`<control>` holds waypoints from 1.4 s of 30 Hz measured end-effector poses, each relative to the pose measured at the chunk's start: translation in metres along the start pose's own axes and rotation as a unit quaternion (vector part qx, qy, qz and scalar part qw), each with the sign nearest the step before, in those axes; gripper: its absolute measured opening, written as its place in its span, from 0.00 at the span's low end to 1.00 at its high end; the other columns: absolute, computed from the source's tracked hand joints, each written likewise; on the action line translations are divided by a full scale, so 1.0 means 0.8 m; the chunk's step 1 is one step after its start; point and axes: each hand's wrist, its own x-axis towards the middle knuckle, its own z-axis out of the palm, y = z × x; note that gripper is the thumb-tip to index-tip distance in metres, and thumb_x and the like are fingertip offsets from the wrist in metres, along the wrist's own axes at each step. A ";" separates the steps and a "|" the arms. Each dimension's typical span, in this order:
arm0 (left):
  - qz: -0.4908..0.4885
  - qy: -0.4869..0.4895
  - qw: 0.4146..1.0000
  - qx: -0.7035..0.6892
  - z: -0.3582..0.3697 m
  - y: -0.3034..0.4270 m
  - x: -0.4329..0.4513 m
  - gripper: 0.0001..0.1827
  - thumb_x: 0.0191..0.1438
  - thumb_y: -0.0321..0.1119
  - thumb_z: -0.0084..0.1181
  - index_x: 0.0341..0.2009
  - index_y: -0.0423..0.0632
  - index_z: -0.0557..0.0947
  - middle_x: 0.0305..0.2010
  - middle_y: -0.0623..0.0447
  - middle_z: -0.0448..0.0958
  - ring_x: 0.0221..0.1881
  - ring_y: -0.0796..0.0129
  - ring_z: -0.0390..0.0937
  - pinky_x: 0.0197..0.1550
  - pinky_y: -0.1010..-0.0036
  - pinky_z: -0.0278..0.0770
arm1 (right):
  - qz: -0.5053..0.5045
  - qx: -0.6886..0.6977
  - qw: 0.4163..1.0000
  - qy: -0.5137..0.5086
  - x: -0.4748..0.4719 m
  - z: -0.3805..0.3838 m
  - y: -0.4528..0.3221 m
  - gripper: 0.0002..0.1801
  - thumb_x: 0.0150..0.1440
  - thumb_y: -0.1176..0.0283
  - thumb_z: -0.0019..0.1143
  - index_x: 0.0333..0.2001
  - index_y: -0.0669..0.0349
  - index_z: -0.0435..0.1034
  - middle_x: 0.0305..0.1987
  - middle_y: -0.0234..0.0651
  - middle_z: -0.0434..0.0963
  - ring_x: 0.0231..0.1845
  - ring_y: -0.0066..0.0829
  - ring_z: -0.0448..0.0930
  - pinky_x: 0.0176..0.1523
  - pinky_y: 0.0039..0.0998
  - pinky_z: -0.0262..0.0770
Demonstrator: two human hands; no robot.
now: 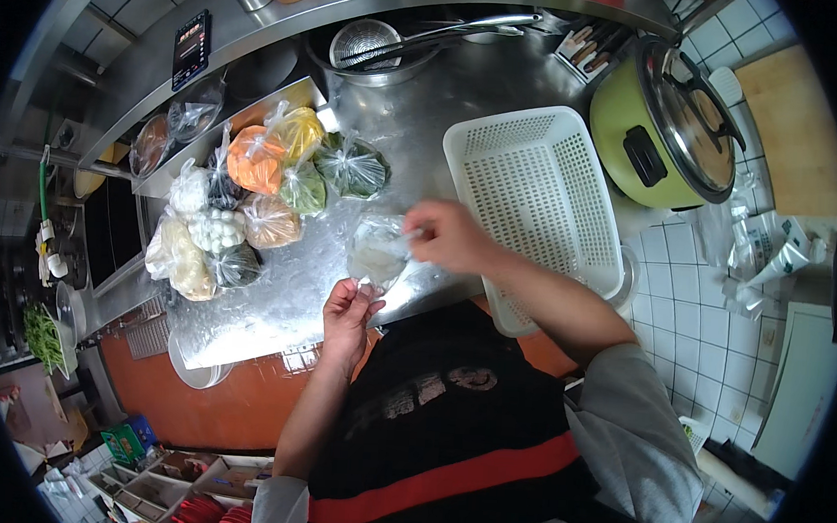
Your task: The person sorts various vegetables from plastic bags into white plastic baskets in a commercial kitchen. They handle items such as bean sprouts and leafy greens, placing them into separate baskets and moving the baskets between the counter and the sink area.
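Between my hands is a clear plastic bag (pixel 376 249) with something pale inside, too blurred to name. My left hand (pixel 349 313) pinches its near edge between thumb and fingers. At the bag's right side, my right hand (pixel 451 238) grips the plastic, slightly blurred. To the left on the steel table (pixel 296 290) stands a cluster of filled plastic bags: orange slices (pixel 255 157), something yellow (pixel 300 131), dark green leaves (pixel 352 167), green pieces (pixel 303 188), white balls (pixel 216 229) and a tan food (pixel 270 220). A white perforated plastic basket (pixel 536 175) lies right of my right hand.
A green cooker (pixel 652 132) with a steel lid stands beyond the basket. At the back are a steel bowl (pixel 385 79) holding a strainer (pixel 366 44) and a knife holder (pixel 589 54). A phone (pixel 191 51) leans at the shelf edge (pixel 296 24).
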 end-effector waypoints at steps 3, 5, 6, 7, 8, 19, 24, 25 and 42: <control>0.004 0.007 1.000 0.009 -0.009 0.002 0.001 0.05 0.64 0.34 0.55 0.43 0.51 0.78 0.40 0.58 0.78 0.44 0.70 0.77 0.47 0.67 0.79 | -0.045 -0.386 0.921 0.017 0.008 0.049 0.020 0.09 0.52 0.79 0.55 0.38 0.67 0.76 0.39 0.47 0.81 0.37 0.36 0.84 0.36 0.31 0.81; 0.011 0.010 1.000 0.011 -0.017 0.004 0.000 0.05 0.64 0.34 0.55 0.43 0.51 0.78 0.40 0.59 0.78 0.43 0.71 0.77 0.47 0.67 0.79 | 0.027 -0.537 0.842 -0.054 0.005 0.058 0.028 0.08 0.53 0.77 0.54 0.36 0.65 0.78 0.40 0.45 0.83 0.40 0.39 0.85 0.39 0.33 0.81; 0.016 0.006 1.000 0.008 -0.021 0.006 0.001 0.05 0.64 0.34 0.56 0.43 0.50 0.78 0.40 0.58 0.78 0.43 0.71 0.77 0.47 0.67 0.79 | 0.067 -0.560 0.817 -0.123 0.000 0.055 0.029 0.09 0.54 0.75 0.53 0.35 0.63 0.79 0.39 0.43 0.83 0.41 0.40 0.85 0.40 0.34 0.81; 0.019 -0.001 1.000 0.006 -0.024 0.007 0.001 0.05 0.64 0.34 0.56 0.43 0.50 0.78 0.40 0.58 0.78 0.43 0.71 0.77 0.46 0.68 0.79 | 0.121 -0.593 0.777 -0.170 -0.004 0.048 0.026 0.09 0.54 0.74 0.53 0.34 0.62 0.80 0.38 0.41 0.84 0.42 0.41 0.85 0.41 0.35 0.81; 0.022 0.003 1.000 -0.009 -0.027 0.008 0.003 0.04 0.64 0.30 0.55 0.43 0.47 0.78 0.40 0.56 0.79 0.42 0.72 0.78 0.44 0.73 0.81 | 0.109 -0.595 0.777 -0.177 -0.009 0.046 0.021 0.09 0.53 0.74 0.54 0.33 0.60 0.81 0.37 0.40 0.84 0.41 0.40 0.85 0.41 0.36 0.81; 0.032 -0.023 0.999 -0.028 -0.042 0.010 0.005 0.05 0.64 0.32 0.55 0.43 0.48 0.77 0.40 0.55 0.79 0.41 0.71 0.78 0.43 0.72 0.80 | -0.130 -0.517 0.841 -0.093 0.007 0.105 -0.026 0.06 0.50 0.71 0.54 0.29 0.58 0.76 0.35 0.41 0.81 0.34 0.42 0.83 0.36 0.44 0.78; 0.044 -0.011 0.998 -0.034 -0.053 0.012 0.001 0.04 0.65 0.33 0.54 0.43 0.49 0.77 0.40 0.55 0.79 0.41 0.70 0.78 0.43 0.72 0.79 | -0.001 -0.377 0.919 -0.119 0.028 0.142 0.056 0.04 0.50 0.70 0.55 0.29 0.56 0.75 0.33 0.40 0.80 0.36 0.48 0.80 0.41 0.46 0.75; 0.043 -0.008 0.999 -0.033 -0.054 0.013 0.001 0.04 0.65 0.33 0.54 0.43 0.49 0.77 0.39 0.55 0.79 0.41 0.70 0.78 0.43 0.72 0.79 | -0.024 -0.339 0.935 -0.104 0.026 0.140 0.071 0.04 0.51 0.71 0.55 0.31 0.56 0.76 0.34 0.40 0.80 0.37 0.48 0.80 0.42 0.46 0.75; 0.040 0.045 0.998 0.010 -0.043 0.013 -0.018 0.03 0.65 0.33 0.53 0.41 0.50 0.77 0.37 0.56 0.79 0.39 0.71 0.78 0.41 0.72 0.79 | 0.292 -0.436 0.837 0.153 -0.041 -0.182 0.118 0.17 0.51 0.66 0.57 0.41 0.66 0.78 0.44 0.50 0.80 0.45 0.47 0.81 0.51 0.42 0.77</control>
